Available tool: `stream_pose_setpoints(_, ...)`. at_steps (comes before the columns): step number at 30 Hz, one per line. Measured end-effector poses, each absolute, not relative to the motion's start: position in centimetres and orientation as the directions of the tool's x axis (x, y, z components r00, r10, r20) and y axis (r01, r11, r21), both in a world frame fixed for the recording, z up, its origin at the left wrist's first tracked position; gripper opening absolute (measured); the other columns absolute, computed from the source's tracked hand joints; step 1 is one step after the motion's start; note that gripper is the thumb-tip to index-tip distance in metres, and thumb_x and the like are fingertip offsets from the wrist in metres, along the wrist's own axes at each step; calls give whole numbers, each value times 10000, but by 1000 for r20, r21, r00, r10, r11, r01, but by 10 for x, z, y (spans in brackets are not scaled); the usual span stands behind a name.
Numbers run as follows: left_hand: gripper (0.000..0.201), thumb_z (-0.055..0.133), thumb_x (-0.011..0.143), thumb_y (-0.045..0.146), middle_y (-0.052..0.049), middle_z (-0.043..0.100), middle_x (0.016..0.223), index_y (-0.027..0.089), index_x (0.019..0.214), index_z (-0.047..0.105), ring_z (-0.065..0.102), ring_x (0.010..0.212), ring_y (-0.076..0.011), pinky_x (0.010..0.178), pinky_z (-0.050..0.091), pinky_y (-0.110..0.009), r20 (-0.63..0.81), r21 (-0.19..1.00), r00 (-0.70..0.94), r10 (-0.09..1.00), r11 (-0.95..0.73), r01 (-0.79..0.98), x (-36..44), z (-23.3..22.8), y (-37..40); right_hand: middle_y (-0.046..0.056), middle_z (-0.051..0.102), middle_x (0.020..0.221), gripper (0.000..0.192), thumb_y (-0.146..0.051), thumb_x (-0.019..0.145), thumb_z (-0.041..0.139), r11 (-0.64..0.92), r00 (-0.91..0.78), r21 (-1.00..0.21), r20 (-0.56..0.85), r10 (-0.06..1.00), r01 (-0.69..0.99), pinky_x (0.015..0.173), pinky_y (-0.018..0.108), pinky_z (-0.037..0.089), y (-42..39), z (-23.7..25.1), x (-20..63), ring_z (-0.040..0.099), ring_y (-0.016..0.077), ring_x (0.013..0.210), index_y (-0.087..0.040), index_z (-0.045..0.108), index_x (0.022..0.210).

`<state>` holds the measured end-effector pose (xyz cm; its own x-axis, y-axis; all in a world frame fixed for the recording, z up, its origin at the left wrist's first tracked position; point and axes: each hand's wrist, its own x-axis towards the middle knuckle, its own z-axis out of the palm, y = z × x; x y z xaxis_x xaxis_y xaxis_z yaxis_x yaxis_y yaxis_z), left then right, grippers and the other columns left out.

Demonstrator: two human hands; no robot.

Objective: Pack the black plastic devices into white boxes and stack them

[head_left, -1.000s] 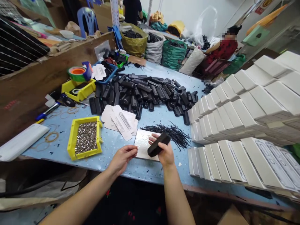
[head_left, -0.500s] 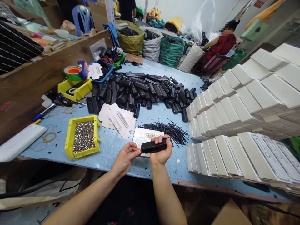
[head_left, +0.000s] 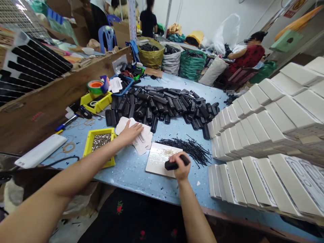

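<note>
One bin [head_left: 88,143] of metal bits [head_left: 101,140], left hand [head_left: 130,131] flat on cards [head_left: 142,141], right hand [head_left: 181,168] around black case [head_left: 171,165]

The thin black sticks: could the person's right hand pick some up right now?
Probably not easily: the right hand is close to the thin black sticks, but it is closed around a black case.
</note>
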<state>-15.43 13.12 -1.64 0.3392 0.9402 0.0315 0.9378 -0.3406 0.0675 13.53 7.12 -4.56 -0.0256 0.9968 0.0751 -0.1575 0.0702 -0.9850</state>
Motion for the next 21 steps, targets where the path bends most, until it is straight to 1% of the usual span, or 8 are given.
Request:
stream_pose_setpoints(2,454,391,827,-3,-147,567,1327,167,1202,583,473,1283,-286,1126,123,-636,-13,-35,427,904,-428,903,-166,-16,141,-10,544,696,442,-522,756,582,-34,242,-984,-76,967,-174,725,236,497,81,-54,142,553,66,648,-125,462,909)
stream_pose_setpoints(3,393,408,840,21,-144,593,1281,167,1145,607,495,1250,-284,1124,137,-622,-15,-68,453,892,-453,889,-169,-17,141,2,568,770,504,-529,724,619,-74,335,-992,-105,936,-103,760,238,491,84,-59,146,564,72,702,-128,460,985)
stream_pose_setpoints(6,261,516,824,78,-157,604,1225,159,1043,631,496,1221,-305,1112,168,-588,8,-118,463,886,-459,880,-175,-17,134,67,587,1017,542,-484,676,680,-80,397,-958,38,917,276,929,266,438,86,-74,153,554,114,952,-126,518,1049)
stream_pose_setpoints(8,344,612,769,98,-163,566,1282,165,1106,606,457,1259,-318,1114,153,-575,-13,-100,486,874,-485,869,-176,-16,130,86,567,1097,439,-477,738,622,8,316,-887,173,933,462,1032,299,373,84,-82,153,506,140,1078,-123,568,990)
stream_pose_setpoints(13,535,696,664,61,-176,573,1246,161,1171,561,486,1211,-331,1069,234,-547,-96,-2,537,838,-540,842,-170,-5,135,99,557,1082,393,-474,829,518,114,225,-805,293,929,582,1020,288,366,85,-90,150,486,134,1063,-113,580,974)
stream_pose_setpoints(18,146,592,762,106,-129,662,949,138,901,623,614,933,-269,936,403,-432,-139,91,515,846,-507,857,-165,35,125,103,557,1070,411,-477,832,524,166,290,-817,375,881,552,964,263,411,83,-83,154,497,115,1029,-101,561,993)
stream_pose_setpoints(19,118,551,812,150,-117,665,947,144,902,627,620,894,-243,894,434,-387,-139,139,520,843,-504,853,-162,45,117,103,557,1058,390,-459,846,515,207,312,-815,423,851,542,939,254,428,79,-76,152,505,106,1010,-98,552,988)
stream_pose_setpoints(21,249,435,910,253,-109,660,1064,156,1032,630,619,931,-216,854,461,-325,-133,386,532,836,-451,805,-150,61,92,96,556,1028,308,-383,884,483,353,271,-764,554,787,540,902,246,457,66,-51,143,521,92,981,-102,542,995)
